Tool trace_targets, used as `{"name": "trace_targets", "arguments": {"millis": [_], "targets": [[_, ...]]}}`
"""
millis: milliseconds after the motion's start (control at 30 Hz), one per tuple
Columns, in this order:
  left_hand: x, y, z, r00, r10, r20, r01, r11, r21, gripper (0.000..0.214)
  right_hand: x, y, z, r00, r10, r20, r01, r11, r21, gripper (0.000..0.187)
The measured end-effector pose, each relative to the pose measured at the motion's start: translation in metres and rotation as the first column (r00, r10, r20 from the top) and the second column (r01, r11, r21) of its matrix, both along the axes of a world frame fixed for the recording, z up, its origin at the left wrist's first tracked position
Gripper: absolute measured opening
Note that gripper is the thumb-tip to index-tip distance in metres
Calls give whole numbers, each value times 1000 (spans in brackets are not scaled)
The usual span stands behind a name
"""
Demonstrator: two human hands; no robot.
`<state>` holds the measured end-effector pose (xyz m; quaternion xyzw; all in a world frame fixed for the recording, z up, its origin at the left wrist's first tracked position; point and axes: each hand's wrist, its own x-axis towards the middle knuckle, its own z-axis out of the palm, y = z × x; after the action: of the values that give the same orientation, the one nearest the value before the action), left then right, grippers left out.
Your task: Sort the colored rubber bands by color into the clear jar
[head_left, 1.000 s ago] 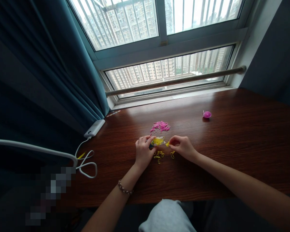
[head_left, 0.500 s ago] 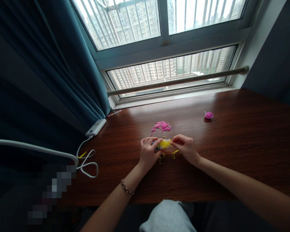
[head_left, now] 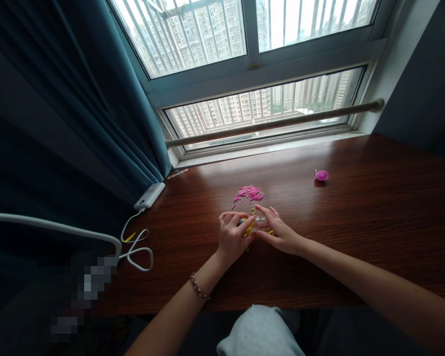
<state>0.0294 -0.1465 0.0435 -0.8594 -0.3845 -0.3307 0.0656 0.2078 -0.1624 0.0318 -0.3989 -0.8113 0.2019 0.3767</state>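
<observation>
My left hand [head_left: 233, 236] is closed around a small clear bag of yellow rubber bands [head_left: 249, 227] on the dark wooden table [head_left: 356, 232]. My right hand [head_left: 279, 230] meets it from the right, fingers stretched out over the bag, thumb at the bag's mouth. A few loose yellow bands [head_left: 252, 211] lie around the hands, mostly hidden by them. Just beyond lies a small heap of pink rubber bands [head_left: 248, 193].
A small pink cap-like object [head_left: 321, 175] sits far right. A white power bank [head_left: 150, 196] with a looped white cable [head_left: 137, 247] lies at the left table edge, by a teal curtain [head_left: 107, 99]. The window sill [head_left: 267, 148] runs along the far side.
My right hand has gone from pinching the bag's right end to spreading its fingers over it. The hands have drawn closer together, now covering most of the yellow bag.
</observation>
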Motion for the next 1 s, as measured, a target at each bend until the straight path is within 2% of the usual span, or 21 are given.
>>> {"name": "trace_targets", "arguments": {"millis": [200,367,500,600,667,767,833,933,1000], "targets": [[-1,4,0,997,63,47,-64,998,25,35,5,1,2,986,-106,-130,123,984,129,61],[-5,8,-2,989,104,103,-104,995,-2,37,11,2,8,983,-147,-110,174,937,303,53],[-5,8,-1,988,90,129,-90,996,-2,37,15,1,12,984,-158,-88,180,902,393,38],[-5,7,1,978,71,196,-75,997,9,37,15,-1,15,969,-190,-160,238,897,373,35],[-5,6,3,962,51,270,-55,998,8,37,14,-1,15,959,-196,-205,256,908,330,43],[-6,3,5,947,-37,321,50,998,-32,40,10,0,13,978,-124,-169,169,943,287,63],[-5,2,6,948,-126,294,156,984,-81,41,7,2,10,989,-77,-128,109,958,266,68],[-2,1,6,946,-214,242,249,960,-126,43,6,3,5,993,-55,-105,80,964,252,53],[-1,3,6,957,-182,226,217,966,-142,46,8,4,4,991,-69,-116,96,964,246,43]]}}
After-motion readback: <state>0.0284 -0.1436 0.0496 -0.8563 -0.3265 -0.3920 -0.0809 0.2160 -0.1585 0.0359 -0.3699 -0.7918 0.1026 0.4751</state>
